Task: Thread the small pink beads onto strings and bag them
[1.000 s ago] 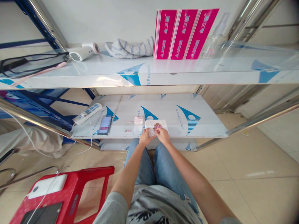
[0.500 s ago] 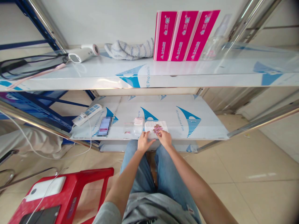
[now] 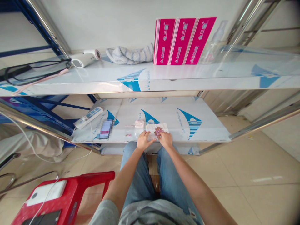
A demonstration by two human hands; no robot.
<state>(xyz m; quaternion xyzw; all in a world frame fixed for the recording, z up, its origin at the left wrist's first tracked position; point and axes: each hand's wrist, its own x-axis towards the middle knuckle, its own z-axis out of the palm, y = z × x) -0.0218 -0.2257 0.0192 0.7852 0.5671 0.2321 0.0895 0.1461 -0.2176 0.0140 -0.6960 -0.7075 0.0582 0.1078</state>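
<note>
On the lower shelf, a small cluster of pink and brownish beads or petals (image 3: 158,130) lies over a white sheet (image 3: 166,126). My right hand (image 3: 166,139) pinches the near edge of this cluster, its fingertips partly hidden. Just left of it, my left hand (image 3: 143,141) rests at the shelf's front edge by the sheet's lower left corner. Its thumb points right, apart from the fingers, and I see nothing in it. Beyond this hand sits a bundle of thin pink pieces (image 3: 140,123) with a clear container below it. Farther left is a tiny pink piece (image 3: 128,135).
A phone (image 3: 105,128) and a power strip (image 3: 88,117) with a white cable occupy the lower shelf's left side. Overhead, the upper shelf (image 3: 98,76) holds a hair dryer (image 3: 85,58), a striped towel (image 3: 131,55), magenta boxes (image 3: 182,42) and a spray bottle (image 3: 214,47). A red stool (image 3: 77,184) stands at lower left.
The view has shifted slightly, so the shelves appear lower. Both hands stay nearly in place, the right one still at the pink cluster.
</note>
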